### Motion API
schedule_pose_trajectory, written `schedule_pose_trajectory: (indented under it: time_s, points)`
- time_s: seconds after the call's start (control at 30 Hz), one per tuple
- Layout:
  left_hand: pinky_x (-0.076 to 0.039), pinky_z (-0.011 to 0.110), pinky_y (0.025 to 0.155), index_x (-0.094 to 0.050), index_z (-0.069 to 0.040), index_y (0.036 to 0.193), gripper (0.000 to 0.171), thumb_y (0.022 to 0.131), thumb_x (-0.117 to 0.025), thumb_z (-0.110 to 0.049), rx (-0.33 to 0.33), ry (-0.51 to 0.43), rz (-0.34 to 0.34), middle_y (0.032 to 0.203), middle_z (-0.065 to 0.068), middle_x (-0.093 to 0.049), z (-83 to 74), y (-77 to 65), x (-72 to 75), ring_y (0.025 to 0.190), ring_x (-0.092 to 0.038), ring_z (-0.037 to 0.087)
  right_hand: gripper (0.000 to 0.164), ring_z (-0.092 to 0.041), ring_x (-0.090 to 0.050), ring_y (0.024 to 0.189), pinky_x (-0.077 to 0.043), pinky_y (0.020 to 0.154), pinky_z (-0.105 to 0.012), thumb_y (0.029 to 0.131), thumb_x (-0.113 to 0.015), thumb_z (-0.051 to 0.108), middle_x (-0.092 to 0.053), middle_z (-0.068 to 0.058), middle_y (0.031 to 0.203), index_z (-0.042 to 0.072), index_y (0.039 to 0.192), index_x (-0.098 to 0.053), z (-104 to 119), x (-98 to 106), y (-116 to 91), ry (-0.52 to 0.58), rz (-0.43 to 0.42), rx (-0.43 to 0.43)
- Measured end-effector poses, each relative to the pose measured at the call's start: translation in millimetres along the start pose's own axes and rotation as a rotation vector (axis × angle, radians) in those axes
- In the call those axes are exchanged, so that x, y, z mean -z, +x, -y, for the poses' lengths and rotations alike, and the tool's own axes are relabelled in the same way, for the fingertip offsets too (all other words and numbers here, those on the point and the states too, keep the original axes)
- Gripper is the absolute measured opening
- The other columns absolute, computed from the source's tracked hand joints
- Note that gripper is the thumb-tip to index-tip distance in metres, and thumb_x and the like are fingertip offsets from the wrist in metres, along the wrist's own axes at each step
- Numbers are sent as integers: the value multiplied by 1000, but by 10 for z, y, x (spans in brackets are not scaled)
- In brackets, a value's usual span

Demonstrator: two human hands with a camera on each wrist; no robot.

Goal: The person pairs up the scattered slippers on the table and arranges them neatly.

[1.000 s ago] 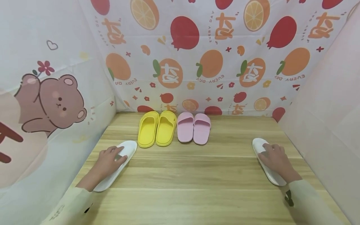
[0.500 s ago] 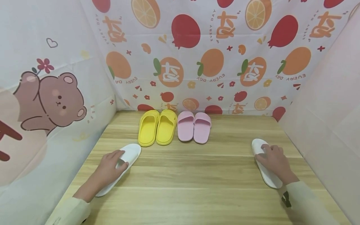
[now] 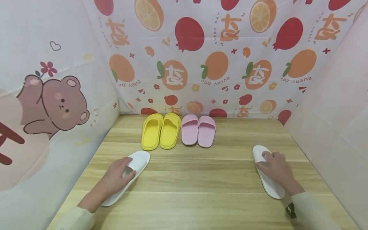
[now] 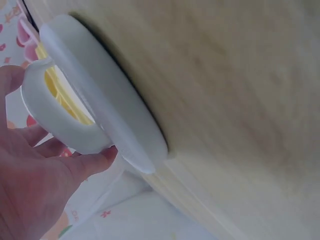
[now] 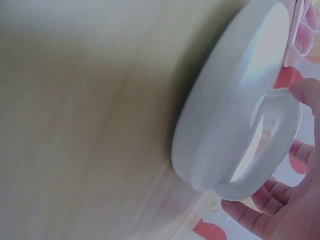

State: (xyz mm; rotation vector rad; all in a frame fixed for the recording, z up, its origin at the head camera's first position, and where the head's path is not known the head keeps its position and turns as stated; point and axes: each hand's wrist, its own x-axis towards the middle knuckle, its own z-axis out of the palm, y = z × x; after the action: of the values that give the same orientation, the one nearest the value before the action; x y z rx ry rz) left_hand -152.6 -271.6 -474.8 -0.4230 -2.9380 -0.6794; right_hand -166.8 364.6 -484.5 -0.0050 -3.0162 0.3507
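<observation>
On the left side of the wooden surface, my left hand (image 3: 118, 175) grips a white slipper (image 3: 141, 161) across its strap. The left wrist view shows thumb and fingers on opposite sides of that strap (image 4: 60, 117). Far to the right, my right hand (image 3: 277, 169) holds another white slipper (image 3: 260, 153) the same way, its strap (image 5: 272, 160) between thumb and fingers in the right wrist view. Both slippers are close to the wood, toes pointing away from me; whether their soles touch it I cannot tell.
A yellow pair of slippers (image 3: 150, 134) stands against the back wall, beside a pink pair (image 3: 189, 134). Fruit-printed cloth (image 3: 195, 73) hangs behind the wooden surface (image 3: 195, 179). Cloth with a bear print (image 3: 61, 105) closes the left side, pale cloth (image 3: 333, 111) the right.
My left hand has moved right and toward me with its white slipper. The right hand has brought its slipper left and slightly toward me. The yellow and pink pairs have stayed put.
</observation>
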Motion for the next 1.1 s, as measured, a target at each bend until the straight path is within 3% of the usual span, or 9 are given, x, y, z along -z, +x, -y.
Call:
schedule_pose_trajectory:
  time_s: [0.17,0.5,0.73,1.1]
  points:
    - [-31,60,102,-46,3,132,57,90,-65,-31,-21,-5,5,136,26,-47,-96,-4,-44,125,-39,46,68,-42,-45,99,-43,55,-47,83,-59,63,-49,-27,114,12,127,-52,56,-29,-50,4,-31,27]
    - [-34,60,101,-48,2,131,56,89,-66,-30,-76,16,1,134,25,-49,-291,44,-119,124,-41,46,62,-43,-49,102,-46,66,-57,82,-63,59,-56,-27,114,12,123,-58,164,-80,-147,19,-99,93]
    - [-35,58,102,-48,3,133,57,90,-66,-29,-85,25,31,136,24,-48,-434,98,-194,126,-41,45,59,-42,-50,103,-48,62,-56,82,-66,55,-56,-26,114,13,122,-60,241,-123,-207,36,-114,107]
    - [-36,56,102,-49,3,133,57,90,-66,-31,-147,48,84,136,24,-49,-652,287,-274,126,-43,43,56,-43,-50,103,-48,64,-57,82,-68,52,-56,-26,113,12,120,-60,422,-174,-285,56,-137,136]
